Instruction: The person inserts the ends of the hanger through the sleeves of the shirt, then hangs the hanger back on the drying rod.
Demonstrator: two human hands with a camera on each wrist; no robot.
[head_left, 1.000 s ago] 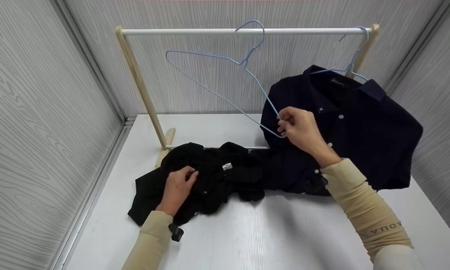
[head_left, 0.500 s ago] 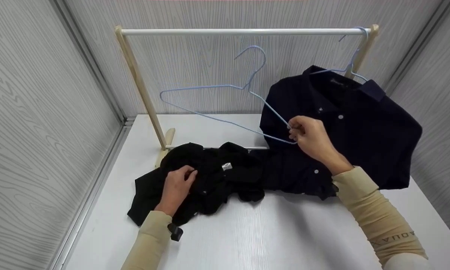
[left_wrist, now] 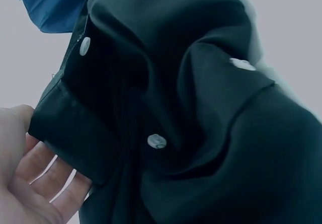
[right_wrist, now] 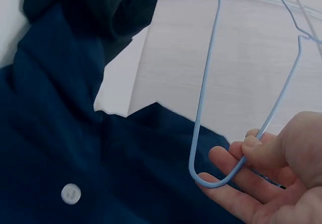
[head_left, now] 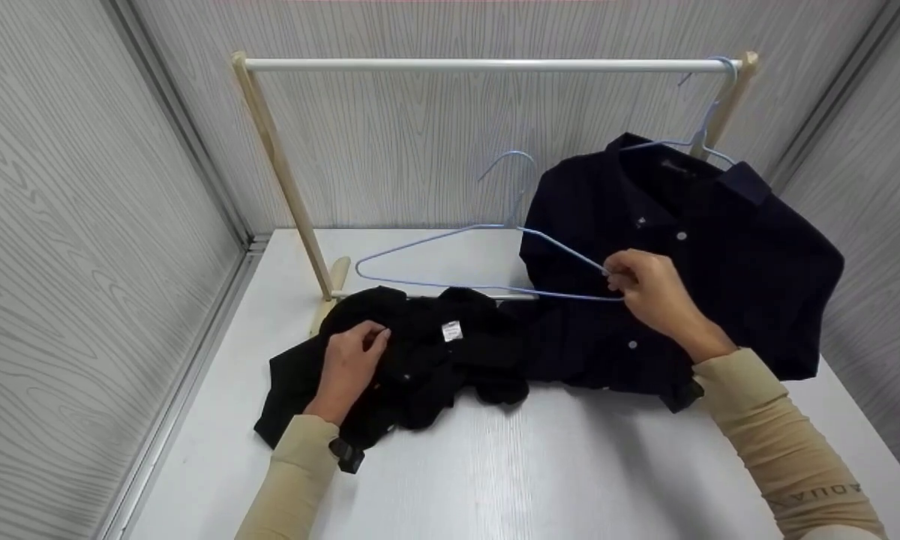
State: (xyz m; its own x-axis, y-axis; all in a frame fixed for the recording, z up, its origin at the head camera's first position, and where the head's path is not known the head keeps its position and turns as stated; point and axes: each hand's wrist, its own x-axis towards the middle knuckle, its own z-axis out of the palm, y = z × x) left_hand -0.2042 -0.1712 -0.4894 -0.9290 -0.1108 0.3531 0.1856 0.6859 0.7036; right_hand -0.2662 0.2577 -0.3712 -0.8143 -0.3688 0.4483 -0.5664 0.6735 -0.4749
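Observation:
A black buttoned shirt [head_left: 427, 367] lies bunched on the table, its white label [head_left: 451, 331] facing up. At its left part, my left hand [head_left: 349, 364] pinches the fabric; the left wrist view shows the fingers beneath a folded edge [left_wrist: 75, 133] of the cloth. My right hand [head_left: 656, 292] holds a thin blue wire hanger [head_left: 450, 286] by its right corner, thumb and fingers on the wire [right_wrist: 205, 83]. The hanger is tilted behind the black shirt, with its hook [head_left: 514, 153] pointing up and off the rail.
A rack with a white rail [head_left: 480, 65] and wooden posts [head_left: 289, 184] stands at the back. On its right end, a navy shirt [head_left: 750, 285] hangs from another blue hanger [head_left: 701, 124]. Pale walls [head_left: 67, 225] enclose the white table [head_left: 480, 472] on the sides and back.
My right hand has brought the hanger down and toward the right. The hanger's hook dropped from rail height to well below it. My left hand stays at the black shirt almost unmoved.

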